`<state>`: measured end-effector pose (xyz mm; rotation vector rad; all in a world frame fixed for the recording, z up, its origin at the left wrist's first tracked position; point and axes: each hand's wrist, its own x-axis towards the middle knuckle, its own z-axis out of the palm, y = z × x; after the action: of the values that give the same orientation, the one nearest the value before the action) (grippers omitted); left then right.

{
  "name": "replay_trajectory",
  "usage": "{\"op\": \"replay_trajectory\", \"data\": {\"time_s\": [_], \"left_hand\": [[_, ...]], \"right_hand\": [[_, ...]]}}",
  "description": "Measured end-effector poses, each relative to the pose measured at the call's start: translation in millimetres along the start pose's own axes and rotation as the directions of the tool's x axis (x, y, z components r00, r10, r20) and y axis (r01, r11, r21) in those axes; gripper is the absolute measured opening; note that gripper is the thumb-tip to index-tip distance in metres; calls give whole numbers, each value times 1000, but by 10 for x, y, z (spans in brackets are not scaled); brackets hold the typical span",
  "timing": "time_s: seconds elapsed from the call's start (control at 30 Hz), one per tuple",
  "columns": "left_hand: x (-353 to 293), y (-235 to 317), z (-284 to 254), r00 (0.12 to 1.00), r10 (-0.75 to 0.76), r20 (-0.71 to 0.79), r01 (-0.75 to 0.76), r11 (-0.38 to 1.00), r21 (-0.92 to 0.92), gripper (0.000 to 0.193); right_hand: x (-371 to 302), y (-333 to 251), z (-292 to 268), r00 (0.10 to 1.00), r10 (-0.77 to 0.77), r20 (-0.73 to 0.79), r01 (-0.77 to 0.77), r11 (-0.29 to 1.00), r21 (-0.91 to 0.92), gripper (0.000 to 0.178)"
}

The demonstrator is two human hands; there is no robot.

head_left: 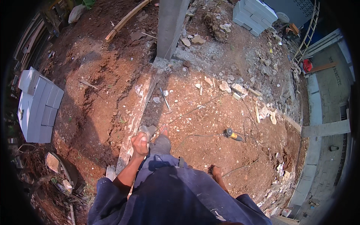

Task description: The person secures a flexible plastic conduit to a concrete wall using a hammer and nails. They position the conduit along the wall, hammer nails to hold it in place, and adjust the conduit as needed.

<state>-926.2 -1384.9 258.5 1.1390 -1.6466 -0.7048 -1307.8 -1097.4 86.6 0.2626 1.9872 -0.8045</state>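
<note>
Dark shirt (165, 198), six o'clock; left hand (140, 145) grips grey object (149, 130), perhaps stone; right hand (215, 171), cannot tell; open soil (232, 157) toward three.

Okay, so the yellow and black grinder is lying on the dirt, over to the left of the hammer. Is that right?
Not quite: the head view shows the grinder to the right of the hammer, not the left. It is yellow and black and lies on the dirt, as you say.
</note>
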Motion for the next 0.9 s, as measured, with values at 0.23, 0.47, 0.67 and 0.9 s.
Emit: {"op": "replay_trajectory", "data": {"time_s": [0.23,0.47,0.67,0.9], "left_hand": [[1933,-20,742,998,-60,-3,59,991,-116,32],[2724,-152,1665,994,-111,26,113,983,-143,38],[3311,-335,2512,968,-240,-74,231,966,-113,39],[4740,-96,3872,980,-200,-9,196,970,-141,33]], "right_hand": [[219,-1097,420,998,-69,-10,69,997,20,28],[607,-2037,875,997,-74,-34,65,972,-226,26],[1556,-3538,814,985,-98,141,146,912,-384,25],[2800,-6833,671,918,-394,41,394,919,11,31]]}}
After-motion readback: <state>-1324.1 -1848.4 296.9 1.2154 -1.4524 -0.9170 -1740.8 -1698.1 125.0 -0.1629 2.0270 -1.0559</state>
